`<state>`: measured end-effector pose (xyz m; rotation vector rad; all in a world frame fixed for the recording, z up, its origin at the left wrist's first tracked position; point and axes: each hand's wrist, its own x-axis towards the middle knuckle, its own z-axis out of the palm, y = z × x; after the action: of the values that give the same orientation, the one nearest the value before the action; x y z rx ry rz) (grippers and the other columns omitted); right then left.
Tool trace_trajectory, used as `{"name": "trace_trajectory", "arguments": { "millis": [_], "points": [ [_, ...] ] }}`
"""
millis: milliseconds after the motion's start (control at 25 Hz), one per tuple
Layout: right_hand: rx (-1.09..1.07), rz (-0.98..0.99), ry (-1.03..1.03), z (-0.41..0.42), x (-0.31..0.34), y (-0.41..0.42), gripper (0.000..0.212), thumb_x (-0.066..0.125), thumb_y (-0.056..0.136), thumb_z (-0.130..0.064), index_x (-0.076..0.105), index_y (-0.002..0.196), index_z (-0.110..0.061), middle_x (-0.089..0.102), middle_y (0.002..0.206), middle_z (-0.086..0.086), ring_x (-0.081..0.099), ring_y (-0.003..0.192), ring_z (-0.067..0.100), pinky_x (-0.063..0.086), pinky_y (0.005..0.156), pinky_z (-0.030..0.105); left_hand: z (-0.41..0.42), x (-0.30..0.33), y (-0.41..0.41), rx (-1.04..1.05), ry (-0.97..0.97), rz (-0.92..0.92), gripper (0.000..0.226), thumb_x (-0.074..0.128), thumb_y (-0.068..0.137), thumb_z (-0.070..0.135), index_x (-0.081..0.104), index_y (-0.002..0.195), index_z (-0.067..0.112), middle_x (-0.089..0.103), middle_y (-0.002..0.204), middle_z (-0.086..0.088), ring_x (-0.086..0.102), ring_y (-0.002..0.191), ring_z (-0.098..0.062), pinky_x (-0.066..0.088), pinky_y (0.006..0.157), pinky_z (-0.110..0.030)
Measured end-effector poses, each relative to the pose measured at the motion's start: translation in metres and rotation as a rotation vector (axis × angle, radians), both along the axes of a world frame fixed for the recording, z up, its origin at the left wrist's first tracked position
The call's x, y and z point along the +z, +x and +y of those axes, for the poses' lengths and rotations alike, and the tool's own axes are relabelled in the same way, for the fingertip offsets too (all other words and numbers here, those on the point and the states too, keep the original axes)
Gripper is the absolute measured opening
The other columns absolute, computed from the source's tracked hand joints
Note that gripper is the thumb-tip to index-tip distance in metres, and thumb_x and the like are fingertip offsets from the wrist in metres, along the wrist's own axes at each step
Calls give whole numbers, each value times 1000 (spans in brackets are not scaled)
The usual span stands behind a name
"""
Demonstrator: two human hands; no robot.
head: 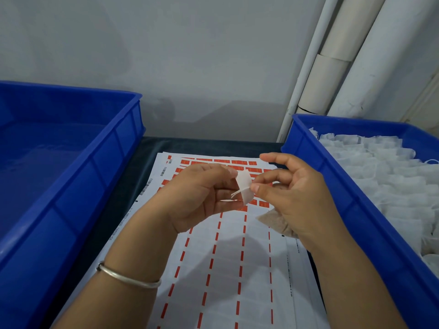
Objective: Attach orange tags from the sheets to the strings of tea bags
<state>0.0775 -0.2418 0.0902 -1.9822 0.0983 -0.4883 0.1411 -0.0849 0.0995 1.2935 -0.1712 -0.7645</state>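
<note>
We note both hands, left (204, 193) and right (292, 193), pinching a white-backed tag (244, 186) on string (235, 194); sheet (228, 257) barcode text seems illegible.

Both forearms are reaching forward, converging at mid-frame. The left hand (202, 193) is curling its fingers inward, thumb on top, pinching something small. The right hand (292, 195) is pinching with thumb and middle finger, its index finger extending straight toward the left.

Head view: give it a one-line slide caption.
Both hands fold a peeled tag around a tea bag string above the tag sheet.
</note>
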Motion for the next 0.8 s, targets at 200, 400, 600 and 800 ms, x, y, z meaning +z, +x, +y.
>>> {"name": "trace_trajectory", "arguments": {
  "millis": [200,400,600,800],
  "points": [
    [-84,-39,69,-3,-1,0,33,75,75,-17,52,84,-40,65,68,-31,62,72,-12,46,49,4,-4,-2,-1,74,-8,-106,28,62,75,35,68,90,12,73,89,-9,72,77,-25,57,60,-26],
    [-99,-13,147,-5,-3,4,31,75,76,-14,55,82,-37,64,63,-26,63,67,-10,45,46,5,-10,-3,-7,156,169,-313,13,71,74,11,72,68,22,73,77,0,72,71,-18,58,66,-25],
    [-84,28,130,-8,-3,2,25,74,76,-14,62,78,-36,68,78,-18,67,73,4,52,57,13,-11,-2,-8,162,199,-342,9,68,76,13,69,72,21,72,74,2,71,67,-16,57,62,-22],
    [-46,121,167,-7,-3,1,28,72,78,-12,65,62,-34,68,79,-16,68,84,16,57,80,37,-14,-1,-12,190,248,-376,15,67,79,11,68,71,23,71,73,5,71,68,-14,57,61,-21]
  ]
}}
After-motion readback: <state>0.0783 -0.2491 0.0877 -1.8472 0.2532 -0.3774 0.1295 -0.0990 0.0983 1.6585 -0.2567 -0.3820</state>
